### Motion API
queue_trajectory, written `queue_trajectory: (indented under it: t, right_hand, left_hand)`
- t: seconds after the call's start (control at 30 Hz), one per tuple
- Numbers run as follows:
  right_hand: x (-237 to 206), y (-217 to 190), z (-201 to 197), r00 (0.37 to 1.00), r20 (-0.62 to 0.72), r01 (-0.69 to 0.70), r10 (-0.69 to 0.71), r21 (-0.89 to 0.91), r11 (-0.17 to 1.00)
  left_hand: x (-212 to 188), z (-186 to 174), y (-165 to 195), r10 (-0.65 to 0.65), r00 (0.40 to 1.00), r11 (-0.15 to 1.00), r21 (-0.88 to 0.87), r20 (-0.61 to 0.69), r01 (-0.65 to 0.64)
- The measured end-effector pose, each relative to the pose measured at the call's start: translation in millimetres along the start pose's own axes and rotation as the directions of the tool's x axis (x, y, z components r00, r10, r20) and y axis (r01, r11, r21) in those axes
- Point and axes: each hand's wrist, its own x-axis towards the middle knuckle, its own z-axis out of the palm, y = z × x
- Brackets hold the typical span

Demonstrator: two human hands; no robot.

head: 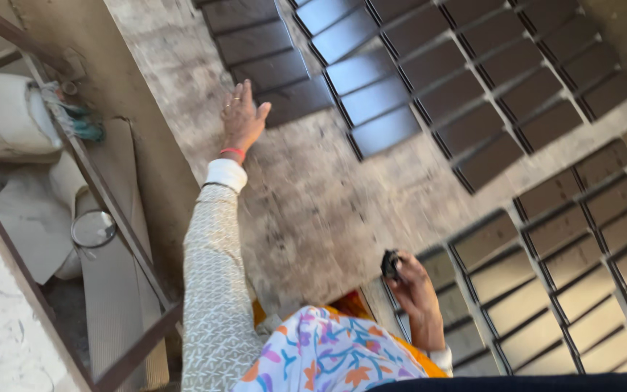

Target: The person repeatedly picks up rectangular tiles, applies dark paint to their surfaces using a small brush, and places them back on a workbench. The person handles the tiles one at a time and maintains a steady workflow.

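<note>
Rows of dark rectangular slabs [429, 87] already cover the far part of the concrete floor [313, 196], and a second block of slabs [575, 254] fills the near right; a bare strip of floor between the two blocks is still uncovered. Your left hand [242, 116] stretches far out, fingers spread flat and empty, resting on the floor just beside the end slab [295, 100] of the far rows. Your right hand [411, 283] is curled around a small black object [390, 264], held over the near slabs.
</note>
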Motion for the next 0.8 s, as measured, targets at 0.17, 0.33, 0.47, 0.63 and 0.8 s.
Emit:
queue_trajectory:
  t: [0.17, 0.33, 0.47, 0.63, 0.8]
  right_hand:
    - [11.4, 3.7, -22.0, 0.990, -0.142, -0.012, 0.009, -0.017, 1.000]
    - [26.0, -15.1, -42.0, 0.969, -0.247, 0.007, -0.029, -0.088, 0.996]
    - [44.3, -38.1, -59.6, 0.894, -0.442, -0.034, -0.075, -0.233, 0.972]
    - [66.0, -45.8, -74.4, 0.798, -0.597, -0.123, -0.089, -0.306, 0.944]
    - [67.0, -38.4, -86.0, 0.727, -0.680, -0.175, -0.089, -0.309, 0.935]
  left_hand:
    - [73.9, 17.4, 12.8, -0.114, 0.992, 0.993, 0.037, 0.062, 0.112]
    - [140.1, 45.8, 6.5, -0.110, 0.994, 0.989, 0.105, 0.020, 0.107]
    - [189.7, 61.7, -3.3, -0.147, 0.988, 0.976, 0.158, -0.044, 0.152]
    - [241.5, 65.4, -17.8, -0.152, 0.985, 0.975, 0.154, -0.082, 0.163]
    - [277.0, 61.5, -30.5, -0.132, 0.990, 0.979, 0.147, -0.056, 0.139]
